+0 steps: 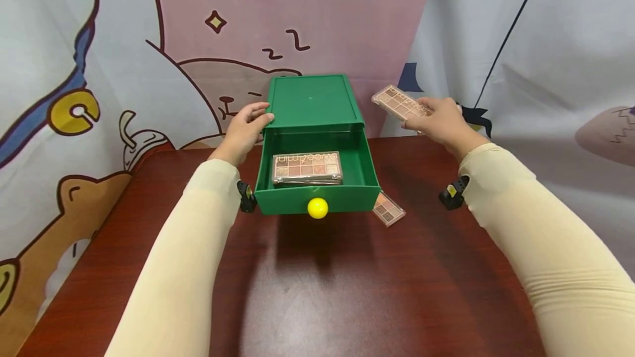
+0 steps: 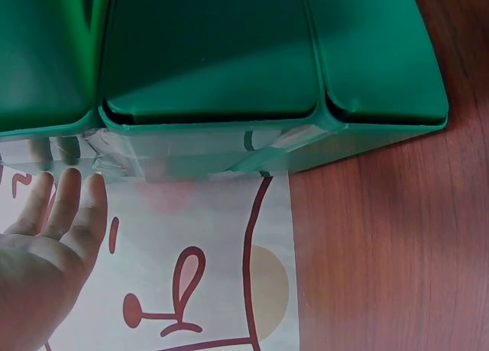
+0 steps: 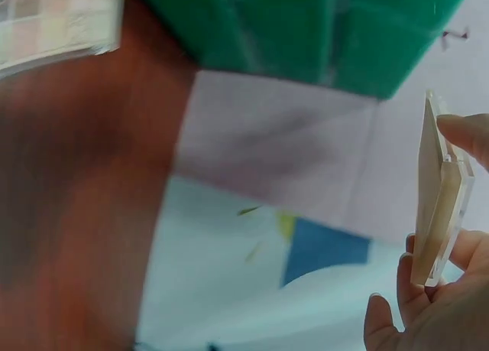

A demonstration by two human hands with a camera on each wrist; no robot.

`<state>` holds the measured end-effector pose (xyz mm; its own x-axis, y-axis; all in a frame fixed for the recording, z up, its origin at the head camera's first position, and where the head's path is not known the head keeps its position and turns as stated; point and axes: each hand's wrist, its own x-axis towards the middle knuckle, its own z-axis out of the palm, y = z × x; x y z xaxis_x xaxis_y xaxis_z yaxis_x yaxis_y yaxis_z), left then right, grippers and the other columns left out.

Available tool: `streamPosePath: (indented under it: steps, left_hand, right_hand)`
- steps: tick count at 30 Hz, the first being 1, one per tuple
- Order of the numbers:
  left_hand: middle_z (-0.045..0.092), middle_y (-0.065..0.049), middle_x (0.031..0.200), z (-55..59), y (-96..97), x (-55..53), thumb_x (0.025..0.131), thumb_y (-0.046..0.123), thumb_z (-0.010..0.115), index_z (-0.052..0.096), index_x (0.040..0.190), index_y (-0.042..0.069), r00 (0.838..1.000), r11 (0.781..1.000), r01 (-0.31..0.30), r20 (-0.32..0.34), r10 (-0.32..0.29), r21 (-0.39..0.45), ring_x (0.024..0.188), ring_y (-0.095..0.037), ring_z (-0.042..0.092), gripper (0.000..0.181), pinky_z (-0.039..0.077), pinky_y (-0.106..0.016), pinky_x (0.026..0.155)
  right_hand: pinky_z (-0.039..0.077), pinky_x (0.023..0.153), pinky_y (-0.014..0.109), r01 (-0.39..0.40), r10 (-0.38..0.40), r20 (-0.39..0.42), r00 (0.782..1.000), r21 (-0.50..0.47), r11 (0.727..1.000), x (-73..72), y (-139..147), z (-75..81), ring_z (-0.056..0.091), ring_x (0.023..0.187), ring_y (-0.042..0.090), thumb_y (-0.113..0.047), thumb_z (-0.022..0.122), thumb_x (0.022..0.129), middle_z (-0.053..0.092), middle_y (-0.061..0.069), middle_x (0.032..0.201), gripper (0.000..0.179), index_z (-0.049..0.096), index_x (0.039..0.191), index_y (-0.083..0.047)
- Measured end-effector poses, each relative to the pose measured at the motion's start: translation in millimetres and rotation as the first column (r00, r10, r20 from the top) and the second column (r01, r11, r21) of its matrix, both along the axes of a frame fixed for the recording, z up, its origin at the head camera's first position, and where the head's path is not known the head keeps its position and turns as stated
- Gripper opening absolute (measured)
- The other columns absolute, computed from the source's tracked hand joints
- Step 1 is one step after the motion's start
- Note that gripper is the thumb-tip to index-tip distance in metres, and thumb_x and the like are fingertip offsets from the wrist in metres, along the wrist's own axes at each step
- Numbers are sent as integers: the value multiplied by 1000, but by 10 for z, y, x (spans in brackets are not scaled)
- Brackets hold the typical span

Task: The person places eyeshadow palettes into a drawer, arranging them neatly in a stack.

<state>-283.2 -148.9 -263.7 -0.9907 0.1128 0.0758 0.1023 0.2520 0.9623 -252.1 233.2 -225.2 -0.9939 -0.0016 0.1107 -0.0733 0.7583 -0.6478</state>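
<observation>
A green drawer box [image 1: 312, 101] has its drawer [image 1: 283, 201], with a round yellow knob [image 1: 318, 208], pulled out toward me. Inside the drawer lies an eyeshadow palette [image 1: 307, 167] with a clear lid. My left hand [image 1: 244, 129] is at the box's left side; in the left wrist view its straightened fingers [image 2: 70, 202] reach to the side wall. To the right of the box and above the table, my right hand [image 1: 439, 120] pinches another eyeshadow palette [image 1: 398, 101] between thumb and fingers. The right wrist view catches that held palette [image 3: 439, 206] nearly edge-on.
A further palette [image 1: 389, 209] lies on the table to the right of the drawer, partly hidden by it. The dark red wooden table [image 1: 317, 302] extends toward me. A cartoon-printed cloth [image 1: 357, 21] hangs close behind the box.
</observation>
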Motion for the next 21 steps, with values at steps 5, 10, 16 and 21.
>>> streamPosePath:
  steps: [5,10,16,21]
  left_hand:
    - [37,-3,151,-8,-2,-4,99,33,54,43,145,22,1000,1000,-3,5,3,-9,128,-25,45,49,44,-44,98]
    - [37,-3,151,-7,3,-2,99,32,54,43,145,22,1000,1000,-3,2,3,-3,126,-25,46,48,44,-44,98]
    - [38,-3,150,-1,6,-5,99,33,55,44,144,23,1000,1000,-7,6,7,2,126,-24,46,48,44,-44,98]
    - [38,-4,151,-4,5,1,99,33,54,43,145,22,1000,1000,0,3,0,3,128,-26,45,49,43,-45,99]
  right_hand:
    - [43,58,24,-91,92,-35,995,16,996,43,-198,184,48,86,21,-26,69,85,55,16,106,60,51,137,-2]
    - [41,61,26,-157,158,-32,987,32,987,95,-409,340,42,91,21,-22,70,83,48,14,106,60,52,136,-3]
    - [40,72,33,-248,248,15,969,103,963,197,-652,528,38,103,25,-22,71,82,47,15,114,55,56,133,-7]
    - [38,77,38,-353,341,98,935,169,920,282,-856,658,35,105,27,-20,71,81,43,15,116,54,57,132,-9]
